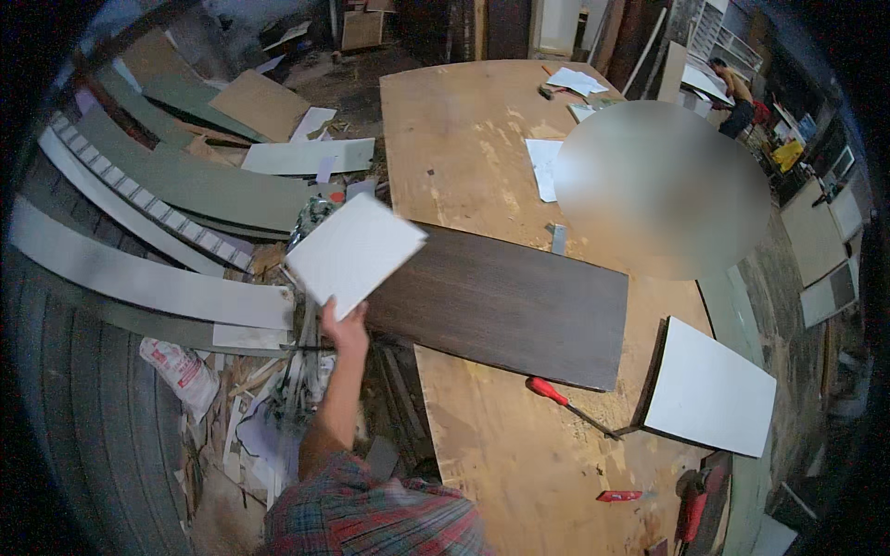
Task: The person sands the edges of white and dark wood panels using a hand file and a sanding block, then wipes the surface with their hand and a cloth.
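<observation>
My left hand (345,326) grips the near edge of a small white board (355,255). The board is raised and tilted over the left end of a dark brown wood-grain panel (519,301), which lies across the workbench (482,148). My right hand is out of sight. A red-handled screwdriver-like tool (549,390) lies by the panel's near edge, its dark shaft pointing toward a white panel piece with dark edges (712,389).
Scrap boards (222,185), wood offcuts and a white sack (181,375) crowd the left floor. A hammer-like tool (549,92) and papers (577,82) lie at the bench's far end. A red-handled tool (692,514) is at near right. A person (739,97) bends over at far right. A blurred oval hides the bench's right side.
</observation>
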`<action>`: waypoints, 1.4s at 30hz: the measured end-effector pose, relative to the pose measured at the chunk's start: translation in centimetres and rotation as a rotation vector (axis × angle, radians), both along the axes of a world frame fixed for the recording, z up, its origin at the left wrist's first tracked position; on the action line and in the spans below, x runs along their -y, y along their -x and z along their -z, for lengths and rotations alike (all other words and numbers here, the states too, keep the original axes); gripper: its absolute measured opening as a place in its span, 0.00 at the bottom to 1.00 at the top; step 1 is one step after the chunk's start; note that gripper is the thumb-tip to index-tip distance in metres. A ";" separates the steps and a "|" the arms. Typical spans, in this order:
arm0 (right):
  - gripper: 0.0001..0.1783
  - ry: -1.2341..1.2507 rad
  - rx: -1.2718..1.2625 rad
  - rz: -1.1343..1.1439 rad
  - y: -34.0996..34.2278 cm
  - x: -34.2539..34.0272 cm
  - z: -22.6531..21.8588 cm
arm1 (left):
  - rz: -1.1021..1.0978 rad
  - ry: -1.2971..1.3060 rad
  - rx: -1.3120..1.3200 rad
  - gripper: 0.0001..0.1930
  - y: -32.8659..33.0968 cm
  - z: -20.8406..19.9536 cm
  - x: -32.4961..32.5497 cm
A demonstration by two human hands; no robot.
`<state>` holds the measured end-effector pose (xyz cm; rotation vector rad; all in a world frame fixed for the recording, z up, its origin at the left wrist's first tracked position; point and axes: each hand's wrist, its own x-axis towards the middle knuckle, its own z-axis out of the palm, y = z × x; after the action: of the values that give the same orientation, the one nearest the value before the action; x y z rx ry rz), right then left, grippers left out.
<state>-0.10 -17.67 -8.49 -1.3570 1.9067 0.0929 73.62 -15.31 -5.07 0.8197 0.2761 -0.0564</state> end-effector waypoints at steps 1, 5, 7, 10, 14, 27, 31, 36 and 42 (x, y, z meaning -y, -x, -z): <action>0.21 0.010 -0.005 -0.032 0.2 0.2 -0.1 | -0.079 -0.015 -0.001 0.26 -1.0 1.4 -3.6; 0.20 0.110 0.000 -0.213 0.4 3.4 1.0 | -0.338 -0.092 -0.165 0.29 -0.4 4.1 -13.4; 0.21 0.217 0.124 -0.309 -1.0 7.6 2.7 | -0.460 -0.139 -0.184 0.27 -0.6 6.6 -18.5; 0.26 0.200 0.231 -0.378 -5.2 11.8 1.8 | -0.624 -0.253 -0.223 0.23 -1.3 11.7 -26.4; 0.26 0.081 0.273 -0.363 -7.8 11.9 1.5 | -0.823 -0.485 -0.210 0.19 -1.7 17.3 -37.1; 0.44 0.000 0.039 -0.109 -7.4 8.0 -0.6 | 0.515 -0.264 -0.188 0.42 9.1 21.8 -10.4; 0.41 -0.018 0.080 -0.154 -8.1 8.4 0.6 | 0.582 -0.043 -0.326 0.44 10.7 13.7 -0.4; 0.38 0.005 0.141 -0.164 -8.4 8.2 1.9 | 0.558 -0.230 -0.188 0.47 9.3 14.3 2.8; 0.35 0.025 0.185 -0.174 -8.4 7.6 2.5 | 0.464 -0.361 -0.367 0.51 5.3 16.2 3.4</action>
<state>8.33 -25.24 -10.97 -1.4931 1.6406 0.0288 68.32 -18.70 -21.23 1.2216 0.4449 -0.6106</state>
